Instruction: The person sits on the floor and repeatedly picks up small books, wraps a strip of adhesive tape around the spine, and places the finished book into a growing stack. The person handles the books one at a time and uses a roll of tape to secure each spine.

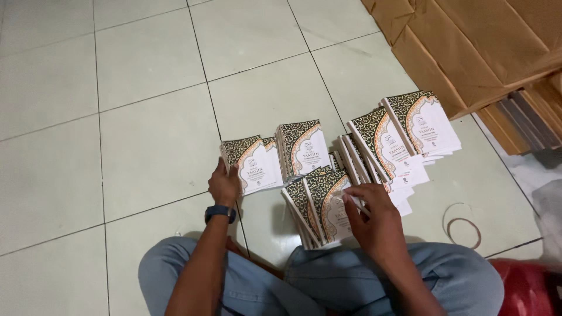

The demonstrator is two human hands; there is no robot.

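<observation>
A: Booklets (328, 202) fanned on the floor (146, 146) before my knees, long sides pointing away.
B: Which hand's closer?
A: Right hand (374, 219), fingers pinching a cover. Left hand (225, 186) grips the far-left stack (252, 164).

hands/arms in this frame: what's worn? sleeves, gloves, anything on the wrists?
Both forearms are bare, with no sleeves in view and no gloves. The left hand has a dark smartwatch with a dark band on its wrist. The right hand shows no watch, band or ring that I can make out. Light blue jeans cover the legs below.
</observation>
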